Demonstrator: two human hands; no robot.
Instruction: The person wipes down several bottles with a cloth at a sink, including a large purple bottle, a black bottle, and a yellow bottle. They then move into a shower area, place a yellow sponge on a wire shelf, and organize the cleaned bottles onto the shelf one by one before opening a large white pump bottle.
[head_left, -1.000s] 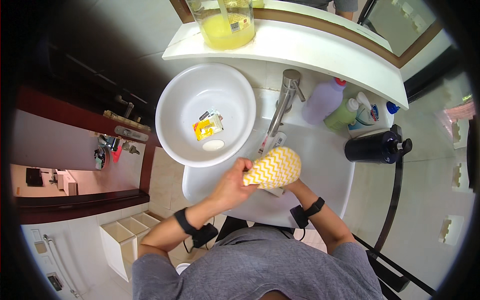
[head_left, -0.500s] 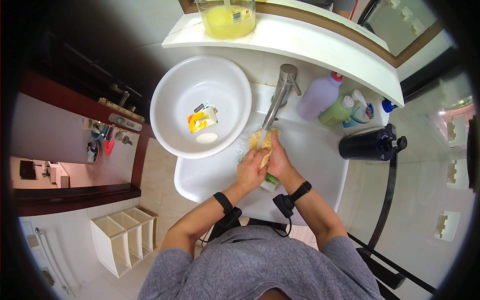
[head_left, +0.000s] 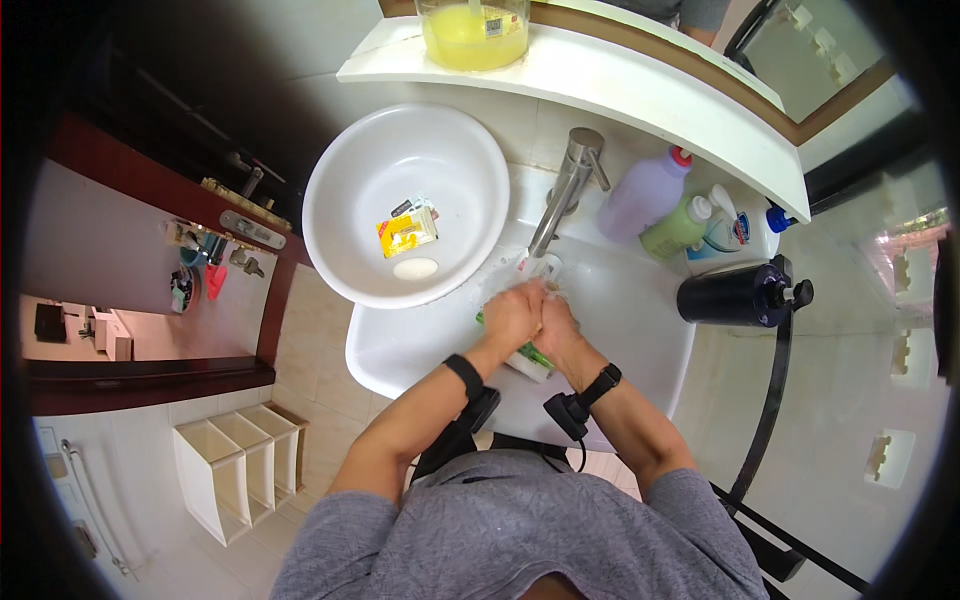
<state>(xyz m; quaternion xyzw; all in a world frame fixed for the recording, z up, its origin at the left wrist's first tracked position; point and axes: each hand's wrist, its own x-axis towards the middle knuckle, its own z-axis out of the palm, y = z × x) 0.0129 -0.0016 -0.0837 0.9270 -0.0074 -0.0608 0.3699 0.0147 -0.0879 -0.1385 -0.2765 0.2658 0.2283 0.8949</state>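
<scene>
My left hand (head_left: 512, 315) and right hand (head_left: 556, 322) are clenched together over the white ceramic sink (head_left: 640, 300); whatever my wet fingers grasp might slip into it

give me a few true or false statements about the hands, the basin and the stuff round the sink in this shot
1. Both hands, left hand and right hand, are pressed together over the white ceramic sink. True.
2. The round white plastic basin is empty. False: a small yellow packet and a white oval soap bar lie in it.
3. The metal tap stands between the basin and the pale purple bottle with a red cap. True.
4. The clear jug of yellow liquid sits inside the sink. False: it stands on the white shelf above.
5. The dark pump bottle lies left of the basin. False: it is at the sink's right.
</scene>
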